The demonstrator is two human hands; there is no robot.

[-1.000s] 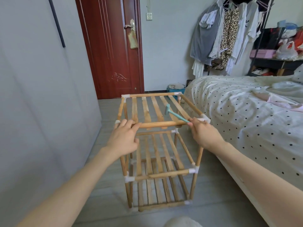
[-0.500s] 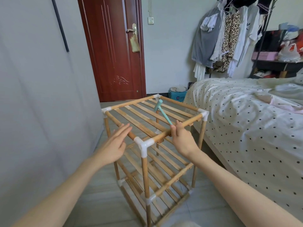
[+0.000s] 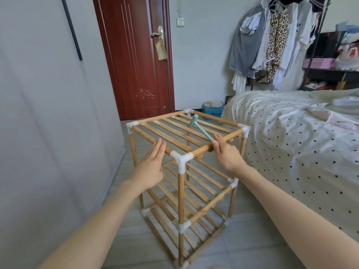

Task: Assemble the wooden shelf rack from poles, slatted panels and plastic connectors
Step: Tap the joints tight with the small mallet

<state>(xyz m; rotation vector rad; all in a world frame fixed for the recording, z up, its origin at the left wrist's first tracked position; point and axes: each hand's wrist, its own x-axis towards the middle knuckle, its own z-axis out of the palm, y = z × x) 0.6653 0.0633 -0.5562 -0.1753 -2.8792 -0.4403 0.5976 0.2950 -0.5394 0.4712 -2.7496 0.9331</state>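
Rack [image 3: 182, 167] turned corner-on beside the bed [image 3: 291, 133] | left hand [image 3: 150, 167] released, fingers straight | right hand [image 3: 226, 154] grips rail and mallet [image 3: 202, 129] | 3 tiers look assembled

I count one three-tier wooden shelf rack [image 3: 182, 171], three slatted wooden panels in it, four upright poles, and one small teal plastic hammer [image 3: 202, 129]. Eleven white plastic corner connectors show. My two hands: left [image 3: 151, 167], right [image 3: 226, 154].
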